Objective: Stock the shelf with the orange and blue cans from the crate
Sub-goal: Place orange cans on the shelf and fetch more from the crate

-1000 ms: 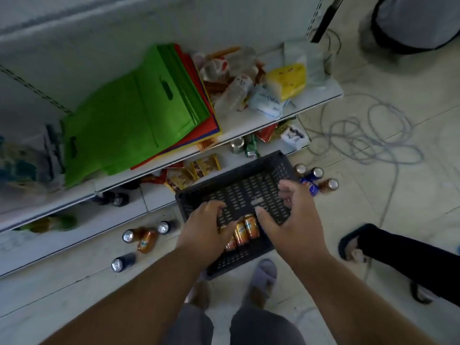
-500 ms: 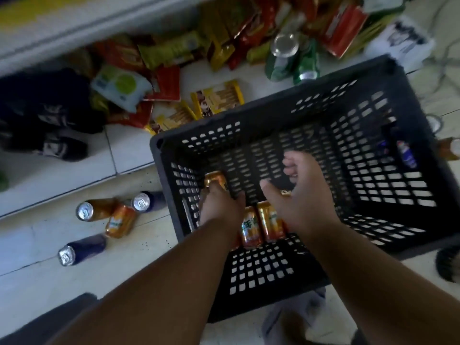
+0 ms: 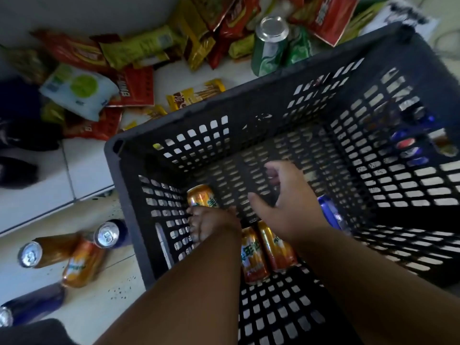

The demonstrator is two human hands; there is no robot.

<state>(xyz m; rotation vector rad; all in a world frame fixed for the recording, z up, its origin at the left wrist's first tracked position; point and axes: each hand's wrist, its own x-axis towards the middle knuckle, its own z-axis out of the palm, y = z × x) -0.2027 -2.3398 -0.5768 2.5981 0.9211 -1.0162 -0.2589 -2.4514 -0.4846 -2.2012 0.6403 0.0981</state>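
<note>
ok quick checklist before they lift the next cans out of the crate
1. Left hand on an orange can: ok, though how firmly it grips cannot be told.
2. Right hand holding a can: not ok, fingers spread, nothing held.
3. Cans left in the crate: ok, two more orange cans and a blue can.
4. Free spot on the shelf: cannot tell, snack packets crowd it.

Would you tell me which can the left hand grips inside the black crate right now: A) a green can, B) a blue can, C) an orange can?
C: the left hand curls around an orange can near the crate wall.
</note>
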